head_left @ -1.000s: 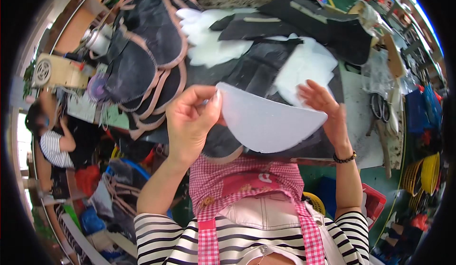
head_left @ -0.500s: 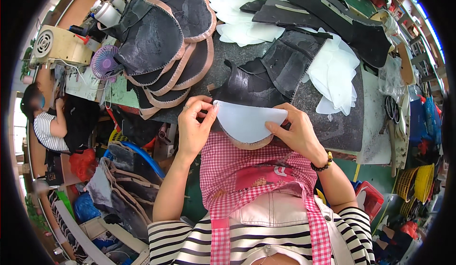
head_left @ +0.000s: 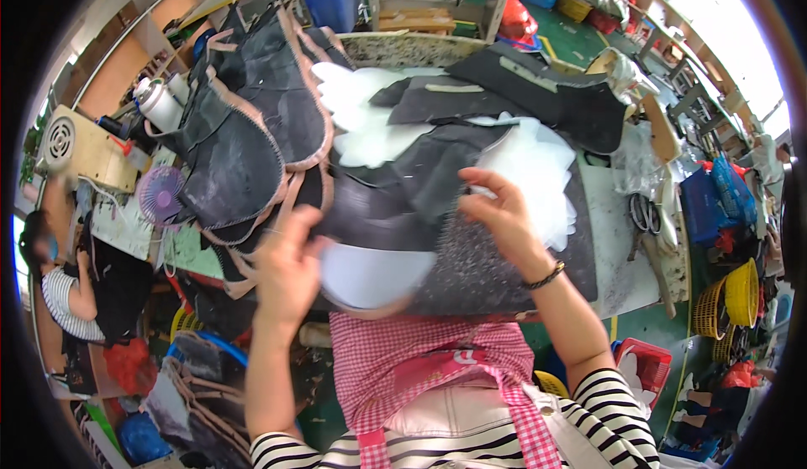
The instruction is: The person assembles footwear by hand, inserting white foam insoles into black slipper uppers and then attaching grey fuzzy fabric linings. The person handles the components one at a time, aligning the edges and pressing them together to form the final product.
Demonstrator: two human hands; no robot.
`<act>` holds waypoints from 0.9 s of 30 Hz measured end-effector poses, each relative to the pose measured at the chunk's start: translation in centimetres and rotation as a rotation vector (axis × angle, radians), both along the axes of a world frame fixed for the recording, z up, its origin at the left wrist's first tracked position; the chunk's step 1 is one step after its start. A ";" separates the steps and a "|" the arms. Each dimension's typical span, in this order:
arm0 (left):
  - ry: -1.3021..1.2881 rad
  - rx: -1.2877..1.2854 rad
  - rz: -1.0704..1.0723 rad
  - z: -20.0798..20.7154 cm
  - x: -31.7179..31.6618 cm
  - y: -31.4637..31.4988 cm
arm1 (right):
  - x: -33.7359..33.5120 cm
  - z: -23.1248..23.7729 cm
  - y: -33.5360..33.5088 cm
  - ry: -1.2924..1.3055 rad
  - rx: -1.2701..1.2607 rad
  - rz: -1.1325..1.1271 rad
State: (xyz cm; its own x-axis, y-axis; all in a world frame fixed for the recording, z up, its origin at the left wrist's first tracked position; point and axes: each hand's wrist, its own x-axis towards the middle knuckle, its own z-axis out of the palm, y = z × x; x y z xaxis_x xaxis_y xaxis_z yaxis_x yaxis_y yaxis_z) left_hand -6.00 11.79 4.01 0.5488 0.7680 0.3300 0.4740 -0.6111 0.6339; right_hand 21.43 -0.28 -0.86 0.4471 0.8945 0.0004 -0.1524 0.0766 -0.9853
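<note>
Over cluttered worktable (head_left: 622, 250), both hands (head_left: 290, 271) press white insert (head_left: 366, 274) flat.

Motion blurs the left hand (head_left: 290, 271), hiding its grip.

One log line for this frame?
left hand: on white curved foam piece | right hand: reaching to white foam stack | black fabric panels between

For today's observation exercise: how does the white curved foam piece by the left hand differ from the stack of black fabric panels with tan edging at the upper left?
The white curved foam piece is pale and plain-edged; the stack of black fabric panels with tan edging is dark with a contrasting border. The foam piece is a single sheet at the left hand; the panels lie piled and overlapping, untouched. The foam piece looks smaller. Both are flat, curved cut shapes on the workbench.
</note>
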 end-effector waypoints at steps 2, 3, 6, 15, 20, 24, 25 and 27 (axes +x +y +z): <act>0.132 0.309 0.147 1.1 1.4 0.7 | -2.1 1.0 -0.6 -0.028 0.056 0.171; 0.156 0.392 0.127 1.3 2.6 0.0 | -2.9 1.8 -1.3 -0.108 0.010 0.329; 0.316 0.370 -0.205 -0.7 7.2 -3.8 | -3.0 3.9 -1.8 -0.594 -0.029 0.586; 0.088 0.475 -0.271 -6.3 12.1 -2.2 | 10.7 5.4 -5.3 -0.583 -0.244 0.148; 0.072 0.435 -0.560 -6.0 5.6 -7.7 | 12.9 5.4 0.2 -0.790 -0.144 0.193; 0.057 0.178 -0.520 -3.5 6.5 -5.0 | 10.0 0.5 8.5 -1.153 -0.014 0.406; 0.062 0.155 -0.479 -2.3 7.6 -2.9 | 9.8 -1.1 10.3 -1.272 0.069 0.330; 0.113 0.260 -0.306 -1.7 10.2 1.8 | 7.8 -0.5 12.9 -1.413 -0.230 0.202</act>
